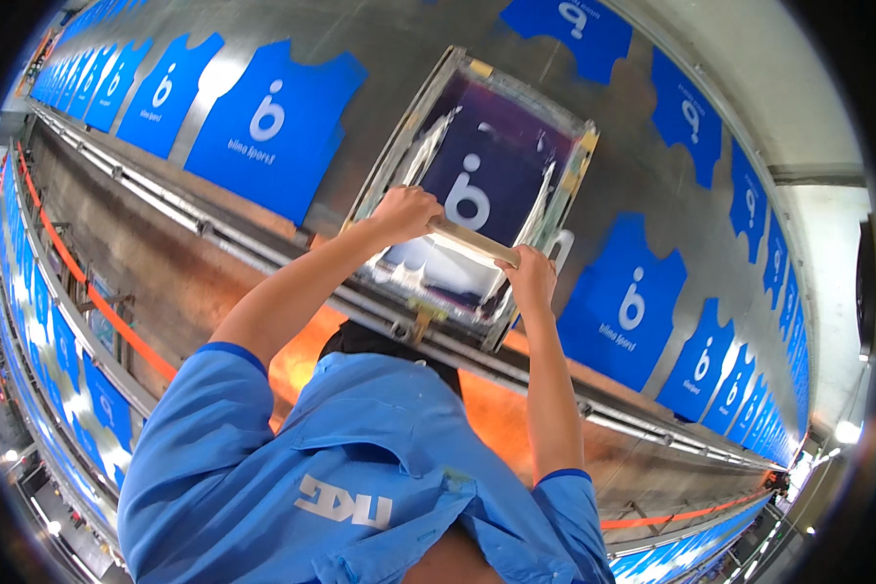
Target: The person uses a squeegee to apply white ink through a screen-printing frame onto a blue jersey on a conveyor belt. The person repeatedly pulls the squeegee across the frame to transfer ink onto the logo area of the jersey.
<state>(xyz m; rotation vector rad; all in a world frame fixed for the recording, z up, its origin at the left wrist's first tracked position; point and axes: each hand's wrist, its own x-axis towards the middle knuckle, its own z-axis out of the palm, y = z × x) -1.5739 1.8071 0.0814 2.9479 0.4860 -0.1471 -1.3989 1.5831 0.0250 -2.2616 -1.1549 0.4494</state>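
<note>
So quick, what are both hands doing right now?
Left hand: closed on the wooden squeegee handle.
Right hand: closed on the same handle, over the printing screen frame.

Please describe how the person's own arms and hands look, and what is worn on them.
Both hands, left and right, are bare, without gloves. The forearms are uncovered too. Short bright-blue sleeves with darker blue cuffs end above the elbows.
</note>
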